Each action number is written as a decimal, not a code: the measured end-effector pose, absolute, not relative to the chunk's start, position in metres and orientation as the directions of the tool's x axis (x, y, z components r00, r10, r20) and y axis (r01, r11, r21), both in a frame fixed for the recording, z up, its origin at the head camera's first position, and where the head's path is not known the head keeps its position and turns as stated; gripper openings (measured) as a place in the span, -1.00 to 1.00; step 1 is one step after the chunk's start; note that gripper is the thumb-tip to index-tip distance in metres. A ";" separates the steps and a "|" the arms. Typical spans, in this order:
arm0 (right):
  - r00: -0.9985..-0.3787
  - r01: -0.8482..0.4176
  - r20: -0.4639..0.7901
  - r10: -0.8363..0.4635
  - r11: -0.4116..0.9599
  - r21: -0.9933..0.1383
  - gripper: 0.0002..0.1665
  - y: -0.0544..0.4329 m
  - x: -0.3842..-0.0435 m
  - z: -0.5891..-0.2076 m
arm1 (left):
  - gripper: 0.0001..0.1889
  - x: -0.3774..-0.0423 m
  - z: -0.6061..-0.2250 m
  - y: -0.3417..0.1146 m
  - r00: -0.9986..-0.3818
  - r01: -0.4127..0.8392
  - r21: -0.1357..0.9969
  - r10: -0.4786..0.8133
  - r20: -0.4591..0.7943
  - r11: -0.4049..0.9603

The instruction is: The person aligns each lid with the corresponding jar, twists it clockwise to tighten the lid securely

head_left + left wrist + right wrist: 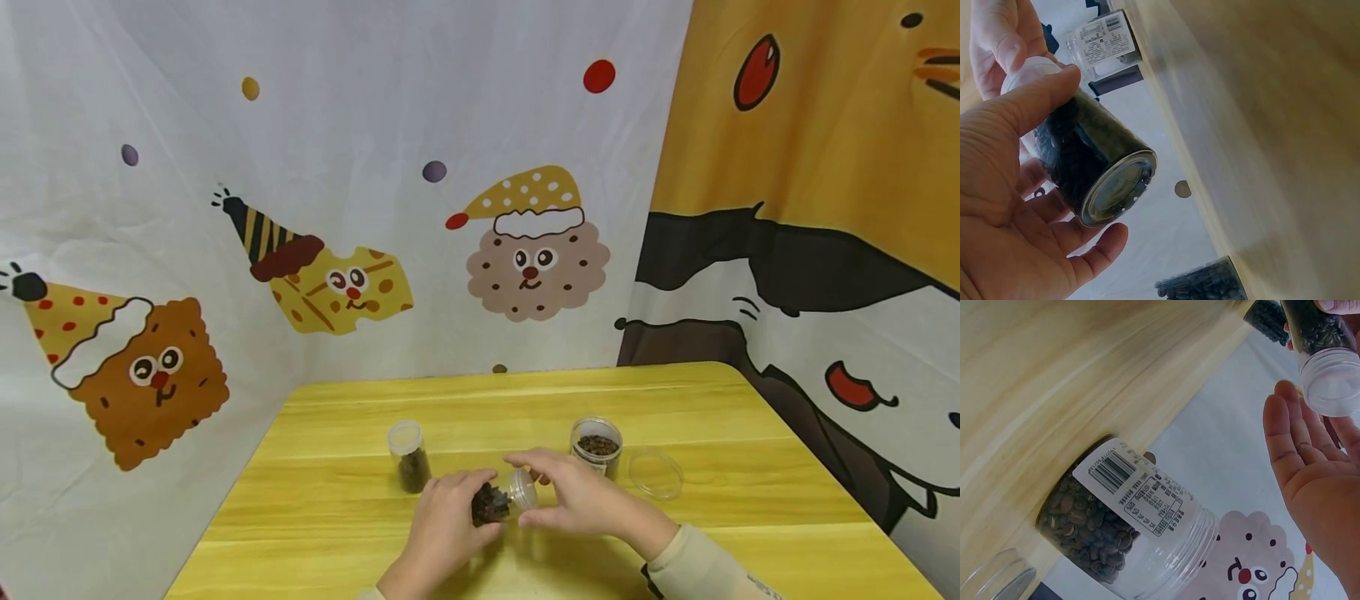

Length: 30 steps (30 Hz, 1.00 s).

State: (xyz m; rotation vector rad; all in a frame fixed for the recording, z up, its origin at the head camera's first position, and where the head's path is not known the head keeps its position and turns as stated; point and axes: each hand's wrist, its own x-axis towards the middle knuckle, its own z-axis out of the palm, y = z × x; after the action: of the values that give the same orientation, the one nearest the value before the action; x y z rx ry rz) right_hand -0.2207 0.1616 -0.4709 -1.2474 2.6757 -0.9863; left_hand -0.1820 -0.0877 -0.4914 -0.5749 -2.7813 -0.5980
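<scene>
My left hand (448,518) grips a clear jar (1094,156) of dark seeds, tilted on its side above the table. Its clear lid (524,489) points right, toward my right hand (581,500). The right hand's fingers and thumb lie spread on either side of that lid, fingers fairly straight in the right wrist view; whether they touch it I cannot tell. Behind the right hand stands an uncapped wide jar (1110,519) with a barcode label, partly filled with brown beans. A loose clear lid (656,473) lies to its right.
Another lidded clear jar (410,462) with dark contents stands upright to the left, just beyond the left hand. The yellow wooden table (337,525) ends at a white curtain (360,167) printed with cartoon biscuits and cheese.
</scene>
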 end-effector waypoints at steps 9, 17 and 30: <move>-0.663 -0.703 0.265 -0.700 0.460 -0.542 -0.28 0.163 -0.220 -0.470 | -0.28 -0.183 -0.493 -0.089 -0.898 0.424 0.380 0.327 0.295 0.822; -0.655 -0.711 0.278 -0.703 0.449 -0.541 -0.32 0.163 -0.221 -0.471 | -0.29 -0.183 -0.492 -0.090 -0.897 0.432 0.405 0.335 0.289 0.806; -0.641 -0.758 0.360 -0.678 0.486 -0.435 -0.40 0.161 -0.217 -0.471 | -0.30 -0.186 -0.487 -0.091 -0.905 0.424 0.557 0.360 0.227 0.714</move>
State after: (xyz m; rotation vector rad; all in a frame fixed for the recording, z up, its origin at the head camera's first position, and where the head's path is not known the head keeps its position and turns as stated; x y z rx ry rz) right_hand -0.2174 0.1610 -0.4708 -1.3746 2.8258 -0.9438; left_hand -0.1858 -0.0909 -0.4874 -0.6460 -2.8132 -0.9523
